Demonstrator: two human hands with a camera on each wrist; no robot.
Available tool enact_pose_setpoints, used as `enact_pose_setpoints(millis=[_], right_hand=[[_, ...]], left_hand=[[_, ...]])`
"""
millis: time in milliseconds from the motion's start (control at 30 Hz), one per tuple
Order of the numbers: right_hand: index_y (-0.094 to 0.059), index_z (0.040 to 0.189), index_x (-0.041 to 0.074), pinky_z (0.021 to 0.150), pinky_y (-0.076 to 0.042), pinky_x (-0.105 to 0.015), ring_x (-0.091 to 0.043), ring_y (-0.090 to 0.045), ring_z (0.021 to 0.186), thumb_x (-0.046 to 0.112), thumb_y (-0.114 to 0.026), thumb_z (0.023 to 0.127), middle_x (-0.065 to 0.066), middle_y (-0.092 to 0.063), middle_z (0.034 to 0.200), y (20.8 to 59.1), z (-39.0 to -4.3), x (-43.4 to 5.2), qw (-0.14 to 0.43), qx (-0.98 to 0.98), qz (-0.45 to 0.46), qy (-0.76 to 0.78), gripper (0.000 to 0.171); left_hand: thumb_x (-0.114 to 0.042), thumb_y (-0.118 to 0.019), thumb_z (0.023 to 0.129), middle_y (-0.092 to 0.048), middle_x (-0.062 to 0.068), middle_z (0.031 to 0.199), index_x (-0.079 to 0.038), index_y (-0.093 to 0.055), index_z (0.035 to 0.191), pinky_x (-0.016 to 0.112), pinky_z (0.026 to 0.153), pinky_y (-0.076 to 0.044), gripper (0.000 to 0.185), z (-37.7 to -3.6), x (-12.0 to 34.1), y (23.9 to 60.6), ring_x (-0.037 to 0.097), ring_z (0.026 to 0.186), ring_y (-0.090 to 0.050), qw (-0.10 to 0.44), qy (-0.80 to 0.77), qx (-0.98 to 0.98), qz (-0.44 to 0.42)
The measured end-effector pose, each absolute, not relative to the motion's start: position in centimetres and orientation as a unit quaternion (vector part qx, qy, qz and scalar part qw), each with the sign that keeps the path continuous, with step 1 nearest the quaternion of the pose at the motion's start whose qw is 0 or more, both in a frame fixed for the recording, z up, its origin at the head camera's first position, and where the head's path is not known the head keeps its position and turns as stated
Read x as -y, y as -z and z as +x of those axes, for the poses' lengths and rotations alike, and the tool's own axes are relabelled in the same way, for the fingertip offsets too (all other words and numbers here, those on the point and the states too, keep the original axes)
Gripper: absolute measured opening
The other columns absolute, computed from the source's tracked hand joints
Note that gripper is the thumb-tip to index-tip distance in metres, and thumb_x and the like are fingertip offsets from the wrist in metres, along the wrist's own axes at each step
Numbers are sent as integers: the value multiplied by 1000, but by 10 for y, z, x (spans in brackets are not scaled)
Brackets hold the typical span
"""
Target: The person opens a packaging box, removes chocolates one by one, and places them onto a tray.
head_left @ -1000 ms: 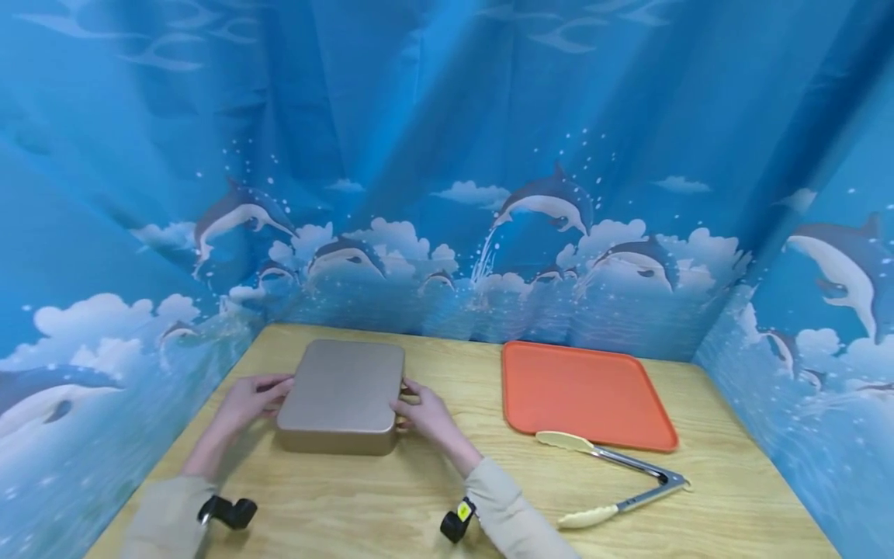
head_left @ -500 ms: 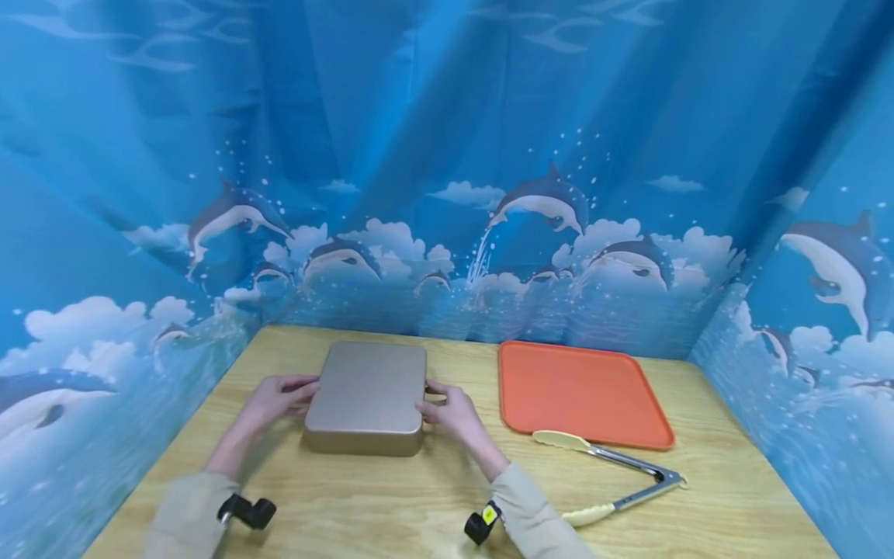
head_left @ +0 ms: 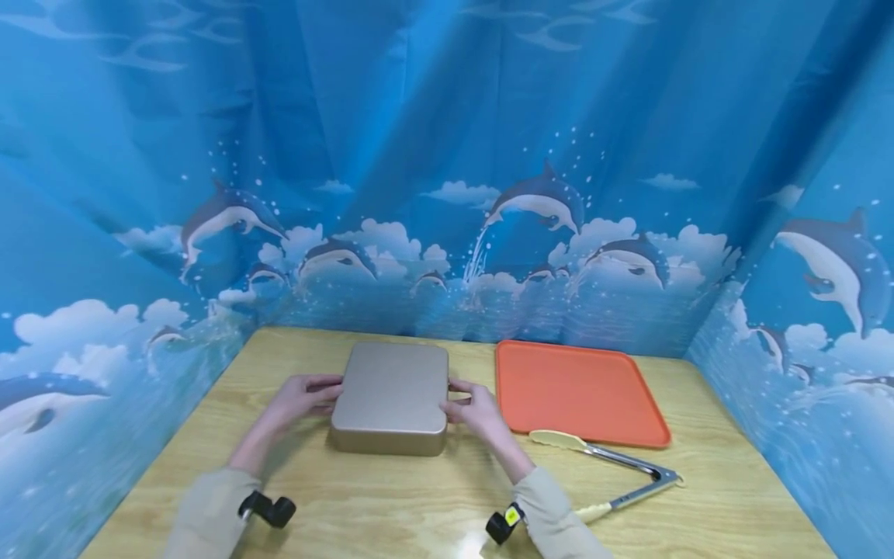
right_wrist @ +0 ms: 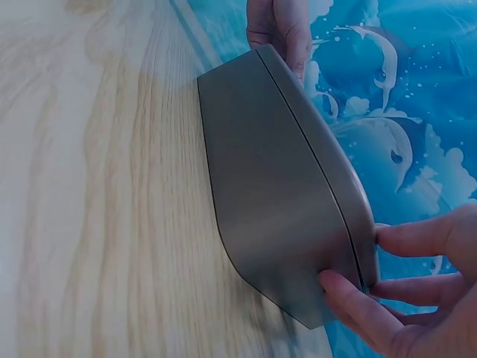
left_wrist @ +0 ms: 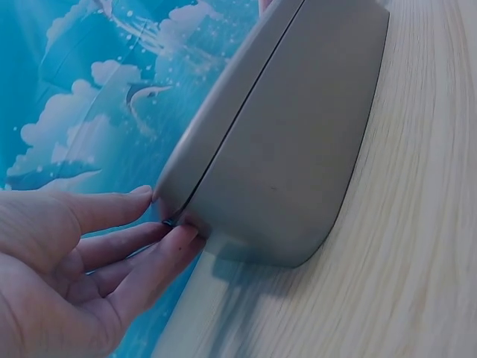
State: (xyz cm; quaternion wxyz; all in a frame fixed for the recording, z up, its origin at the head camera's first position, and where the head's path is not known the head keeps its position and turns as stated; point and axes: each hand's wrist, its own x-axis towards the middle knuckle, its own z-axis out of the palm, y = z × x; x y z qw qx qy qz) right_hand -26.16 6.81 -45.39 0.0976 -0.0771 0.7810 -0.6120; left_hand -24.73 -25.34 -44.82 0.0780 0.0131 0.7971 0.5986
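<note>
Tin (head_left: 391, 396): flat, gold-grey, lid on, resting on the bench (head_left: 391, 505) at the lower middle of the head view, just left of the tray.
Your left hand (head_left: 302, 397): at the tin's left edge, fingers (left_wrist: 112, 212) nearly straight, tips touching the rim seam; not wrapped round it.
Your right hand (head_left: 480, 410): at the tin's right edge, fingers (right_wrist: 406, 239) extended, tips pressing the lid seam, thumb against the side wall.
Tray (head_left: 580, 392): orange, flat, right of centre.
Tongs (head_left: 606, 475): metal with cream tips, lying spread at the tray's near edge, lower right.
</note>
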Motion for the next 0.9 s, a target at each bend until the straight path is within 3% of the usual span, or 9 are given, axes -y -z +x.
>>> enact_pose_setpoints(millis=[567, 900], right_hand=[[-52, 140, -11, 75, -63, -43, -34, -72, 100, -4, -71, 90, -27, -60, 135, 450, -254, -108, 44, -808, -55, 585, 54], [-51, 142, -9, 67, -60, -39, -22, -72, 80, 1, -70, 91, -28, -66, 125, 447, -253, -129, 48, -831, -39, 553, 55]], left_hand=[[-6, -63, 100, -61, 34, 130, 18, -51, 135, 35, 86, -62, 44, -258, 204, 452, 19, 96, -71, 69, -611, -788, 15], [-6, -64, 99, -63, 31, 127, 14, -56, 132, 36, 85, -62, 40, -259, 179, 451, 21, 95, -71, 61, -610, -790, -7]])
